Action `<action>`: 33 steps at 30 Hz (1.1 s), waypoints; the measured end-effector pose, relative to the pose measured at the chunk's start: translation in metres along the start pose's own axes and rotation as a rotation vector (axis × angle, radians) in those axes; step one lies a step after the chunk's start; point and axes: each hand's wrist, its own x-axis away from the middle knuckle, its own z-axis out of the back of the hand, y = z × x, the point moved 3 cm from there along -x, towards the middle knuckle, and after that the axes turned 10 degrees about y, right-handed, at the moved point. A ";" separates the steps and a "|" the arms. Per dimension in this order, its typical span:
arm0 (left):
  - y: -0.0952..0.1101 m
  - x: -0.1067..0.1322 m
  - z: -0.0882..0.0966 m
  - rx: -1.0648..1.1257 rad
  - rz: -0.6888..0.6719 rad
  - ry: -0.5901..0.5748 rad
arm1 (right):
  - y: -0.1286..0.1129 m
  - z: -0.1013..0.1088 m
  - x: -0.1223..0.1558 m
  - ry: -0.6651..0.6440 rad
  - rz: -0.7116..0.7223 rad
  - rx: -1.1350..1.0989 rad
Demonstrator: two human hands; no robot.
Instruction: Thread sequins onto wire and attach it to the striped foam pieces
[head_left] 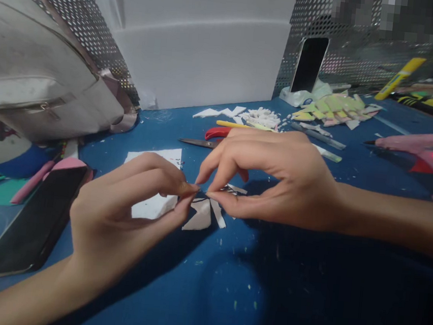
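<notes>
My left hand (132,195) and my right hand (264,177) meet fingertip to fingertip above the blue table. Both are closed in a pinch, with thumb against forefinger. Whatever sits between the fingertips is tiny and mostly hidden; only a dark speck shows there. Just below the fingertips lie cut paper scraps (200,216), one broad and one a narrow strip. A white sheet (154,207) lies partly behind my left hand. Scissors with a red handle (216,134) rest beyond my right fingers, blades pointing left.
A pink glue gun (420,151) with a lit red light lies at right. Behind are a pile of white bits (262,118), yellow-green paper pieces (332,108) and an upright phone (309,65). At left are a dark flat phone-like slab (30,221) and a pale bag (38,63).
</notes>
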 end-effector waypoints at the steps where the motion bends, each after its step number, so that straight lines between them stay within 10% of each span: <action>1: 0.001 0.000 0.001 -0.035 -0.026 -0.010 | 0.000 -0.001 0.000 -0.002 0.001 0.004; 33: 0.009 -0.002 0.000 -0.131 -0.174 -0.044 | -0.002 -0.005 0.005 -0.008 0.163 0.175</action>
